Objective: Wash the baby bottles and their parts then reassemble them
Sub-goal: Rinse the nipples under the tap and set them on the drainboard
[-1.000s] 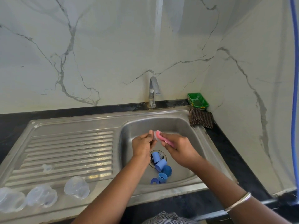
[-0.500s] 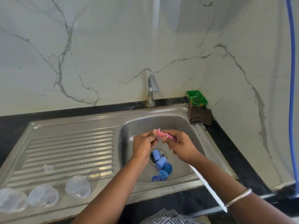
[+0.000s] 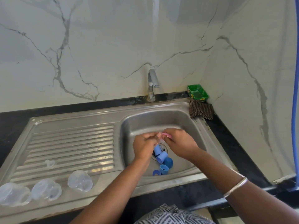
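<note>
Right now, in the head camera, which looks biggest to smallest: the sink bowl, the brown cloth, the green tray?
1. Sink bowl, plainly biggest.
2. Brown cloth and green tray: the cloth looks slightly bigger, but they are too alike to rank surely.

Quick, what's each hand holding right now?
Left hand: fingers curled, pinching a small clear part over the sink.
Right hand: gripping a pink brush against that part.

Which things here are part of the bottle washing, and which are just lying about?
Part of the job:
pink brush in right hand
clear teat in left hand
blue caps
clear bottles
sink

Lying about:
green tray
checked cloth
</note>
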### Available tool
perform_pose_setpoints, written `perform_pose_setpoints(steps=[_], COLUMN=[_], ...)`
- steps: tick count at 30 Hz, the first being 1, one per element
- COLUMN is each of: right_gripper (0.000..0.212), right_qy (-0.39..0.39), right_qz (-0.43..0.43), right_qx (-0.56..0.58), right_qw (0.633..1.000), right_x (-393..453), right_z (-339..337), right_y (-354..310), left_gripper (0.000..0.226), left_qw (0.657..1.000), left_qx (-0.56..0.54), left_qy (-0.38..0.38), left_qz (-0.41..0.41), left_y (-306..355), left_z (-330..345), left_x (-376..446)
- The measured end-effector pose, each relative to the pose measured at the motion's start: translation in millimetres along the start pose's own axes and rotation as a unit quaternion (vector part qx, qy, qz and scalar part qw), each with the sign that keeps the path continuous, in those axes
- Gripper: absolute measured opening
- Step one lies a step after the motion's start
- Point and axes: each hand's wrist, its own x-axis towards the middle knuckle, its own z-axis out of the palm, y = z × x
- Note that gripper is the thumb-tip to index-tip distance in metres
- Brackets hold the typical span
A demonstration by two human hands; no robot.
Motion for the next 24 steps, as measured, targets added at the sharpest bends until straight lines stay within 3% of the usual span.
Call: perform_pose_setpoints(steps=[2, 5, 9, 12, 15, 17, 20, 22, 24], right_gripper=[0.02, 0.021, 0.019, 0.02, 0.017, 0.015, 0.019, 0.021, 0.019], right_qy=[-0.022, -0.093, -0.158, -0.103, -0.048, -0.024, 0.046, 0.083, 0.085], right_qz=[0.108, 0.251, 0.296, 0.223, 0.082, -0.003, -0.136, -0.164, -0.116], right_qx=[0.14, 0.269, 0.336, 0.294, 0.108, 0.017, -0.093, -0.13, -0.103], right_qw=[0.984, 0.925, 0.88, 0.924, 0.99, 1.0, 0.985, 0.974, 0.984], right_x=[7, 14, 5, 1, -2, -8, -15, -15, -12], right_z=[-3, -11, -15, -8, 1, 7, 15, 19, 22], right_y=[-6, -11, -9, -9, -6, 2, 20, 30, 32], left_gripper=[0.017, 0.014, 0.019, 0.007, 0.019, 0.022, 0.013, 0.011, 0.01], left_qw=[0.998, 0.985, 0.961, 0.984, 0.993, 0.99, 0.961, 0.96, 0.982], left_qx=[0.035, 0.121, 0.2, 0.159, 0.105, 0.025, -0.098, -0.112, -0.063], left_qy=[0.004, -0.023, -0.038, -0.008, -0.001, -0.008, -0.021, -0.011, 0.01], left_qz=[0.053, 0.124, 0.186, 0.081, -0.053, -0.139, -0.259, -0.258, -0.176], left_y=[-2, -14, -24, -21, -19, -16, -5, -10, -19], left_z=[-1, -5, -11, -7, -2, -1, -1, 4, 10], left_x=[-2, -2, 2, 7, 16, 20, 15, 12, 10])
